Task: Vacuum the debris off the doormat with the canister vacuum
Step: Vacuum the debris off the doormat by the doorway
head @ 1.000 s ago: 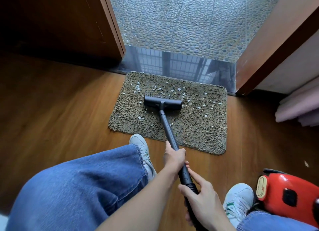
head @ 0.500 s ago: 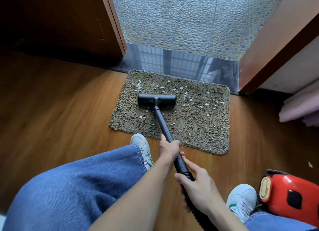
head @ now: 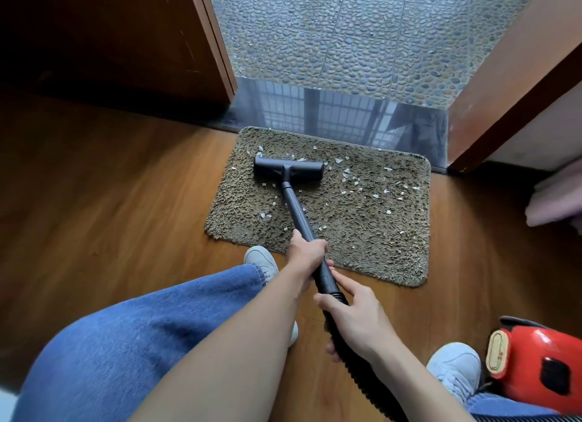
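Observation:
A shaggy olive-brown doormat [head: 362, 238] lies on the wood floor before the doorway. Small white debris flakes [head: 356, 182] are scattered over it, mostly on its far and right parts. The black floor nozzle [head: 288, 168] rests flat on the mat's far left area. Its black wand [head: 297, 212] slants back toward me. My left hand [head: 307, 253] grips the wand higher up. My right hand [head: 356, 322] grips the wand's lower end where the ribbed hose begins. The red canister vacuum [head: 541, 361] sits at the lower right.
A dark glossy threshold strip [head: 340, 116] and pebble-patterned tiles [head: 362, 37] lie beyond the mat. Wooden door frames stand left [head: 217, 40] and right [head: 510, 84]. My jeans-clad legs and white sneakers [head: 261, 261] are near the mat's front edge. Pink fabric [head: 557, 201] lies at right.
The nozzle has slid farther from me and to the left across the mat, toward its far left corner. Both hands kept their grip and moved forward with the wand.

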`<action>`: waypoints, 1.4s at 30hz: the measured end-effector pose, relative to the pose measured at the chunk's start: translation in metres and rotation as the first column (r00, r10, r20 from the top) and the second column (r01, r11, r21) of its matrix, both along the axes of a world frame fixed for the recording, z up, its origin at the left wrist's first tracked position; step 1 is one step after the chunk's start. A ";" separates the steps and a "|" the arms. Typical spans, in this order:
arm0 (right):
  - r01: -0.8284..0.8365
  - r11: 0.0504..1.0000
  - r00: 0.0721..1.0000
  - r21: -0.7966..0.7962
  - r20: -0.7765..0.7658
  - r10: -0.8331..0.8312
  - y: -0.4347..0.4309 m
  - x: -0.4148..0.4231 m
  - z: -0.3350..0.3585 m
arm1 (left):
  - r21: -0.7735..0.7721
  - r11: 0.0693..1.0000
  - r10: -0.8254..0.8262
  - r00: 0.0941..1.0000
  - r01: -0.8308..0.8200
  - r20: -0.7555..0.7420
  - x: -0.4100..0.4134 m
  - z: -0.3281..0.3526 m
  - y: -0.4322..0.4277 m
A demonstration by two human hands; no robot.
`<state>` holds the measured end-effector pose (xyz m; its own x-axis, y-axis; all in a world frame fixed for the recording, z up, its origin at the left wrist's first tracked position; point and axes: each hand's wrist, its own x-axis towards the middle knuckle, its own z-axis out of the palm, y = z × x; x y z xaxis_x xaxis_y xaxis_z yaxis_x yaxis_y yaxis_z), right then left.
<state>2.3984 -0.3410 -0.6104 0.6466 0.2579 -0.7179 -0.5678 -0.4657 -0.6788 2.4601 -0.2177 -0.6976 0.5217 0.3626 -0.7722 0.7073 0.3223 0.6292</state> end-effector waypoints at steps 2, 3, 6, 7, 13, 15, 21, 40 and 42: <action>0.006 1.000 1.000 0.006 -0.011 -0.006 -0.007 -0.009 0.003 | 0.004 1.000 0.004 1.000 -0.004 -0.005 -0.010 0.004 -0.007; 0.012 1.000 1.000 0.013 -0.018 -0.012 -0.011 -0.014 0.005 | 0.005 1.000 0.002 1.000 -0.002 -0.008 -0.014 0.007 -0.011; 0.033 0.999 0.999 0.028 -0.042 -0.031 -0.025 -0.029 0.012 | -0.006 1.000 0.006 1.000 -0.006 -0.012 -0.030 0.017 -0.024; 0.036 0.999 0.998 0.031 -0.046 -0.035 -0.029 -0.034 0.014 | -0.016 1.000 0.017 1.000 -0.017 -0.011 -0.036 0.020 -0.028; -0.029 1.000 0.999 0.006 -0.015 0.030 -0.054 -0.072 0.033 | -0.044 0.994 0.096 0.995 -0.096 0.000 -0.082 0.030 -0.052; -0.104 0.993 0.994 -0.049 0.031 0.106 -0.061 -0.086 0.038 | -0.045 0.990 0.131 0.991 -0.131 -0.008 -0.102 0.032 -0.058; -0.198 0.976 0.978 -0.088 0.048 0.203 -0.069 -0.106 0.043 | -0.066 0.977 0.199 0.977 -0.204 -0.072 -0.137 0.034 -0.064; -0.198 0.980 0.979 -0.032 0.050 0.200 -0.020 -0.075 0.038 | -0.119 0.963 0.236 0.969 -0.243 -0.067 -0.104 0.029 -0.016; -0.196 0.980 0.979 -0.036 0.048 0.197 -0.023 -0.080 0.039 | -0.116 0.965 0.227 0.971 -0.235 -0.073 -0.108 0.029 -0.021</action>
<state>2.3188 -0.3642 -0.5710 0.6213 0.3616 -0.6951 -0.4283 -0.5861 -0.6878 2.3521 -0.2385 -0.6683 0.3874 0.3683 -0.8451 0.6390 0.5535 0.5342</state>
